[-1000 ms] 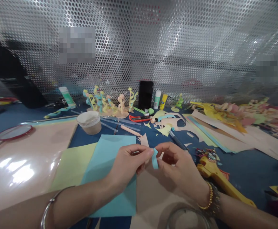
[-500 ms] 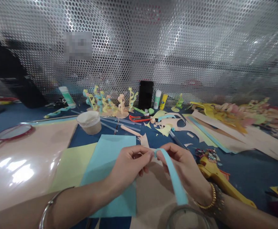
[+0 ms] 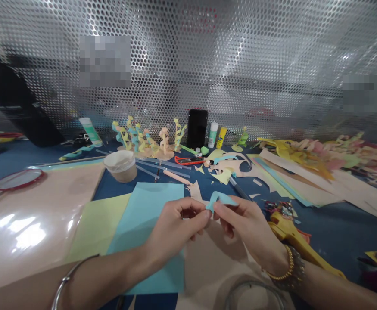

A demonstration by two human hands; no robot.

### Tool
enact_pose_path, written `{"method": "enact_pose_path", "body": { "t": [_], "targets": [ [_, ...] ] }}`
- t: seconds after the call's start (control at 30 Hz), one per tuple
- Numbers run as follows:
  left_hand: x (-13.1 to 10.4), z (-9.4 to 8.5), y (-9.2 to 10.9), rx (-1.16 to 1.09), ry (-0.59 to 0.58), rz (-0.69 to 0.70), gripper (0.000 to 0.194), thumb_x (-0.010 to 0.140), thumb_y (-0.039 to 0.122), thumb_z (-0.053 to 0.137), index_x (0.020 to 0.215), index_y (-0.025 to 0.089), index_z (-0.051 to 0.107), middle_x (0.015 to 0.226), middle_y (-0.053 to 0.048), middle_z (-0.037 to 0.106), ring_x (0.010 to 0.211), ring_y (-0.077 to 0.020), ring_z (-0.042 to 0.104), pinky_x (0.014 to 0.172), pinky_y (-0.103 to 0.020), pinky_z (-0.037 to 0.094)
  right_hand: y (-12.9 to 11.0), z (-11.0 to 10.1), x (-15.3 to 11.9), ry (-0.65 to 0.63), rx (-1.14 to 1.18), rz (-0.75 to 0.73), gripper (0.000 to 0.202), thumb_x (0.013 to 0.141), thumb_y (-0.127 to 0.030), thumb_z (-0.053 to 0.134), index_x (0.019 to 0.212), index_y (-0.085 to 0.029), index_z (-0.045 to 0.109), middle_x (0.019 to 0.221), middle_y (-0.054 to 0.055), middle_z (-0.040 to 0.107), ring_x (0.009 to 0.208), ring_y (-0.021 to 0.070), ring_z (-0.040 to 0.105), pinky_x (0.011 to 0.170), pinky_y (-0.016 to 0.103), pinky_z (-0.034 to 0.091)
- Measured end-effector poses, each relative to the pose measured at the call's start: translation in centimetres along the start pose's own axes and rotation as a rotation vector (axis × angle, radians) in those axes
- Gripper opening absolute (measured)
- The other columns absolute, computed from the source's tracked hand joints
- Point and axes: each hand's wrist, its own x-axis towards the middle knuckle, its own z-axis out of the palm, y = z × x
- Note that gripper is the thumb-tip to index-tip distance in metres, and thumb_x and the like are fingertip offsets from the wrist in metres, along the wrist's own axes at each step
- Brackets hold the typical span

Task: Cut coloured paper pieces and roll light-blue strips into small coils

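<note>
A light blue paper strip (image 3: 219,197) is pinched between my two hands in the middle of the view. My left hand (image 3: 181,219) is closed, thumb and forefinger holding the strip's lower left end. My right hand (image 3: 244,221) is closed too, its fingers on the strip's folded-over part; some of the strip is hidden behind them. Under my left hand and forearm lies a blue paper sheet (image 3: 156,198), partly over a pale yellow sheet (image 3: 94,224). Beneath both hands is a beige sheet (image 3: 207,262), with a clear round object (image 3: 254,286) at its near edge.
Curled paper figures (image 3: 139,137) stand at the back beside a phone (image 3: 197,128) and glue sticks (image 3: 213,134). A paper cup (image 3: 121,165) is left of centre. A red cutter (image 3: 190,160) lies among scraps. A yellow glue gun (image 3: 304,247) lies right of my right hand.
The long strip that arched down toward me from my right hand now bends up and over to the right between my fingers. My hands stay close together in nearly the same place.
</note>
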Motion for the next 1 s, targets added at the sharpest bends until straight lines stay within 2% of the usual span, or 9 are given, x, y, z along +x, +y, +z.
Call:
{"method": "enact_pose_path", "body": {
  "t": [0.17,0.3,0.47,0.53,0.67,1.0],
  "targets": [
    [0.05,0.09,0.51,-0.035,0.023,-0.024,0.014,0.076,0.032,0.066,0.079,0.018,0.063,0.056,0.004,0.058,0.046,-0.0086,0.050,0.042,-0.017,0.043,-0.38,-0.08,0.02,0.058,-0.215,-0.103,0.031,0.082,-0.045,0.059,0.067,-0.018,0.061,0.052,-0.004,0.049,0.047,0.0093,0.041,0.046,0.023,0.035],
    [0.06,0.06,0.59,-0.047,0.007,-0.025,0.017,0.078,0.034,0.064,0.077,0.017,0.065,0.055,0.002,0.060,0.046,-0.0084,0.051,0.044,-0.017,0.045,-0.58,-0.14,0.04,0.087,-0.305,-0.113,0.027,0.082,-0.043,0.058,0.069,-0.019,0.063,0.053,-0.004,0.049,0.048,0.0097,0.041,0.047,0.024,0.034],
    [0.19,0.03,0.31,-0.068,0.029,-0.042,0.019,0.079,0.034,0.064,0.072,0.016,0.064,0.052,0.003,0.059,0.045,-0.0081,0.052,0.044,-0.017,0.044,-0.60,-0.28,-0.02,0.015,-0.239,-0.104,0.033,0.084,-0.048,0.054,0.069,-0.019,0.061,0.050,-0.004,0.047,0.047,0.0102,0.042,0.048,0.024,0.035],
    [0.30,0.01,0.14,-0.101,0.042,-0.036,0.020,0.079,0.035,0.064,0.071,0.016,0.064,0.051,0.003,0.058,0.046,-0.0087,0.053,0.043,-0.017,0.044,-0.69,-0.27,-0.03,-0.002,-0.216,-0.091,0.031,0.082,-0.047,0.055,0.072,-0.019,0.063,0.054,-0.003,0.051,0.048,0.0105,0.044,0.048,0.024,0.037],
    [0.39,-0.02,-0.11,-0.133,0.052,-0.027,0.020,0.077,0.036,0.067,0.074,0.016,0.065,0.050,0.003,0.057,0.047,-0.0094,0.053,0.042,-0.018,0.045,-0.97,-0.09,-0.06,0.037,-0.263,-0.070,0.024,0.076,-0.041,0.060,0.074,-0.018,0.066,0.063,-0.001,0.057,0.050,0.0100,0.043,0.048,0.024,0.037],
    [0.30,0.06,0.27,-0.137,0.082,-0.015,0.017,0.075,0.033,0.069,0.071,0.017,0.064,0.050,0.004,0.057,0.046,-0.0091,0.050,0.043,-0.019,0.044,-0.53,0.19,-0.22,0.039,-0.300,-0.150,0.016,0.076,-0.033,0.058,0.067,-0.019,0.062,0.062,-0.002,0.056,0.056,0.0111,0.047,0.051,0.023,0.036]
  ]
}}
